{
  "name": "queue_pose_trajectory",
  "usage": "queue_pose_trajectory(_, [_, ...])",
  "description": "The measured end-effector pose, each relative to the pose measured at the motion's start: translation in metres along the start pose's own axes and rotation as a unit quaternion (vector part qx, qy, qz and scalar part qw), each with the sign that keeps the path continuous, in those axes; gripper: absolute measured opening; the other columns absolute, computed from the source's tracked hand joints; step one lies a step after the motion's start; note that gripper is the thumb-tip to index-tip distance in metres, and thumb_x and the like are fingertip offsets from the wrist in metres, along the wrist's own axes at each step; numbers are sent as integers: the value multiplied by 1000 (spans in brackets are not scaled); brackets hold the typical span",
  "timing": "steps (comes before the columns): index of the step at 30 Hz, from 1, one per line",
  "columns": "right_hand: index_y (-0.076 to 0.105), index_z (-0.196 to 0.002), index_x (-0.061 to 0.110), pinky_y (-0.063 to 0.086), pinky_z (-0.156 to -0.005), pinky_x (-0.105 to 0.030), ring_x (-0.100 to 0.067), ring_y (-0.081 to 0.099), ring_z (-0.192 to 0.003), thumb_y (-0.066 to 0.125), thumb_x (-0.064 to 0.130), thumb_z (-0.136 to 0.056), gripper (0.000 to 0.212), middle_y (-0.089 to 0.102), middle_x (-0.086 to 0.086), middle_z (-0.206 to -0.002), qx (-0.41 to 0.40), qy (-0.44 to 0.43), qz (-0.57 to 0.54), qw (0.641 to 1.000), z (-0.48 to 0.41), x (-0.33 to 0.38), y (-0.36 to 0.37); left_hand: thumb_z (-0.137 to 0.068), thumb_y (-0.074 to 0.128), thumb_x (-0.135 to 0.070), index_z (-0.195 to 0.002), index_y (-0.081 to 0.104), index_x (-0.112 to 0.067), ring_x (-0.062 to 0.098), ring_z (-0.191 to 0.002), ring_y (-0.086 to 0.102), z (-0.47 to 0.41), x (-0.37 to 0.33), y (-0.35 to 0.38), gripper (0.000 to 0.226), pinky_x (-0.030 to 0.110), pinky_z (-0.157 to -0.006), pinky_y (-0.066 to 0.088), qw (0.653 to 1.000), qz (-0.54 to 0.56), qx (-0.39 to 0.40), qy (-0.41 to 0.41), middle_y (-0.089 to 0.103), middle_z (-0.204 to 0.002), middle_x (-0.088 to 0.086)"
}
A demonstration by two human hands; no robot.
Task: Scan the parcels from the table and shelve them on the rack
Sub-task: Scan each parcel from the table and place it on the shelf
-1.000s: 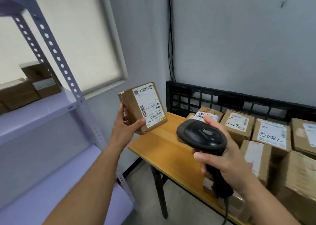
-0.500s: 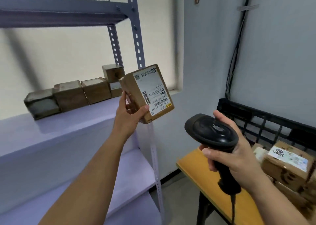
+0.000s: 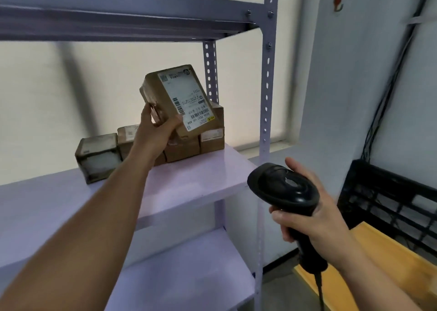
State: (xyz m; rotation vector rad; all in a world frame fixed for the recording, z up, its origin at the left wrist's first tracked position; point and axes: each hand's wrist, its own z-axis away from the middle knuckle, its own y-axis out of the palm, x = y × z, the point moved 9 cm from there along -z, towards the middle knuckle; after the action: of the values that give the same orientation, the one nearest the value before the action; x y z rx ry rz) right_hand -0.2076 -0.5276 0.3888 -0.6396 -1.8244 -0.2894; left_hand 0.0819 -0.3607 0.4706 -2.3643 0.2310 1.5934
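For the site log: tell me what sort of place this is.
Probably a small parcel stockroom or pickup point: labelled cardboard parcels lined on a slotted steel rack, and a corded barcode scanner in the right hand.

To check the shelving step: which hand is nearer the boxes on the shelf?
Left. The left hand, holding a parcel, is directly before the boxes; the right hand, gripping the scanner, is lower right.

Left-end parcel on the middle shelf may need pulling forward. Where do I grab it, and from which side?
Probably over the top of the left-end parcel, coming from the front: fingers behind its back edge, thumb on the front face. Its top and left side are open, but its right side sits close against the next parcel.
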Motion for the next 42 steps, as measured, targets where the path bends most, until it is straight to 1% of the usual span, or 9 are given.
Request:
queue_pose_trajectory(3, [43, -132, 50, 49, -47, -33, -30, 54, -49, 71, -17, -75, 92, 70, -14, -79, 7, -10, -5, 1000, -23, 0, 21, -92, 64, -29, -127, 40, -27, -5, -56, 64, -26, 1, -12, 43, 11, -45, 46, 999, -38, -1, -8, 62, -94, -12])
queue_pose_trajectory(11, [46, -131, 52, 48, -47, -37, -34, 52, -49, 78, 1, -65, 90, 70, -15, -82, -2, -11, -34, 999, -59, -9, 53, -81, 69, -48, -126, 45, -27, 22, -93, 67, -84, 25, -25, 55, 46, -83, 58, 994, -72, 23, -80, 66, -110, 2])
queue_pose_trajectory(15, [51, -125, 60, 50, -48, -37, -34, 54, -49, 77, 5, -61, 88, 71, -10, -88, -11, -9, -38, 999, -66, -12, 55, -71, 66, -58, -141, 36, -30, 26, -103, 64, -95, 28, -26, 81, 47, -85, 57, 992, -106, 17, -70, 62, -121, 1])
queue_pose_trajectory(18, [47, -131, 54, 50, -48, -37, -33, 53, -49, 78, 3, -64, 90, 71, -13, -87, -14, -9, -30, 999, -68, -9, 55, -56, 64, -64, -138, 36, -37, 29, -99, 66, -106, 33, -28, 91, 50, -83, 58, 992, -94, 13, -81, 65, -118, 3])
queue_pose_trajectory(22, [44, -133, 49, 50, -48, -39, -34, 53, -49, 76, -13, -74, 91, 71, -14, -85, -11, -8, -15, 1000, -70, -7, 57, -81, 61, -55, -121, 53, -17, 27, -73, 66, -105, 32, -25, 56, 46, -73, 60, 987, -69, 43, -137, 64, -96, 11])
queue_pose_trajectory(24, [47, -130, 53, 50, -48, -39, -33, 53, -49, 78, -11, -72, 92, 71, -11, -87, -9, -9, -17, 1000, -70, -8, 58, -86, 57, -55, -118, 56, -9, 30, -69, 64, -107, 38, -27, 56, 43, -73, 58, 982, -88, 41, -163, 60, -88, 13])
queue_pose_trajectory(30, [53, -119, 64, 49, -49, -38, -32, 55, -48, 77, 6, -60, 86, 71, -9, -87, -10, -17, -35, 999, -69, -11, 64, -92, 53, -51, -143, 43, -26, 28, -113, 58, -119, 22, -35, 57, 46, -91, 55, 991, -132, -3, -36, 54, -134, 3])
queue_pose_trajectory(35, [52, -120, 64, 51, -50, -38, -32, 57, -50, 78, 8, -61, 86, 70, -7, -90, -10, -13, -35, 999, -68, -13, 65, -77, 74, -54, -145, 39, -23, 23, -118, 53, -115, 26, -19, 83, 46, -102, 46, 982, -177, 62, 0, 51, -126, -3])
queue_pose_trajectory(42, [49, -129, 55, 50, -48, -39, -34, 54, -49, 79, -8, -72, 90, 71, -12, -87, -19, -19, -28, 999, -61, -12, 58, -81, 74, -45, -149, 34, -23, 26, -122, 51, -118, 25, -16, 82, 47, -103, 45, 974, -211, 80, 15, 49, -139, 4])
